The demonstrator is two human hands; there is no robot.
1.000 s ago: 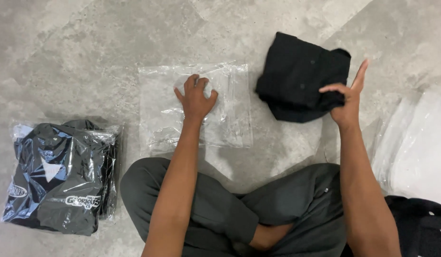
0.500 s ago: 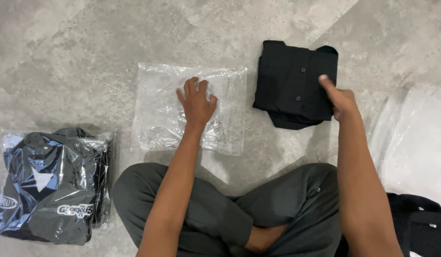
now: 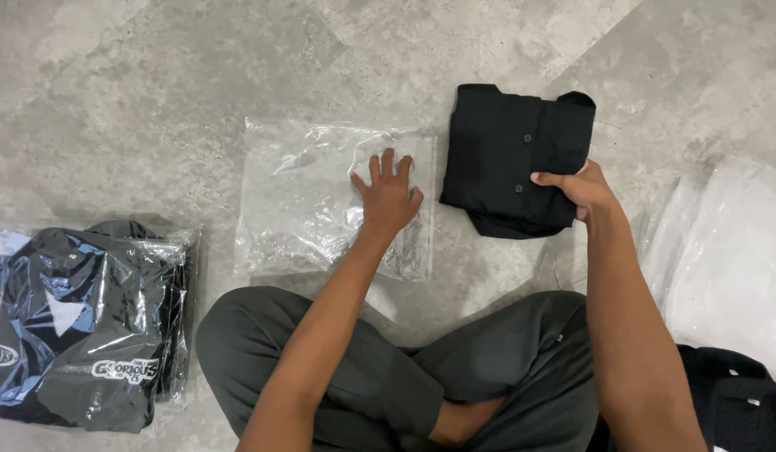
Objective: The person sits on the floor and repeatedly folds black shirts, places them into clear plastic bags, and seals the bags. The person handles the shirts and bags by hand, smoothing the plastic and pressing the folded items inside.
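I sit cross-legged on a grey stone floor. My left hand (image 3: 388, 194) lies flat, fingers spread, on the right part of an empty clear plastic bag (image 3: 308, 197) spread on the floor in front of me. My right hand (image 3: 580, 187) grips the right lower edge of a folded black buttoned shirt (image 3: 513, 155), which rests on the floor just right of the bag.
A stack of bagged dark shirts (image 3: 82, 322) lies at the lower left. A pile of clear empty bags (image 3: 727, 251) sits at the right edge. More black clothing (image 3: 735, 402) lies at the lower right, beside my knee.
My right hand has brought the folded black shirt down and left, nearer the bag's right edge, and closed on it. My left hand stays pressed on the bag.
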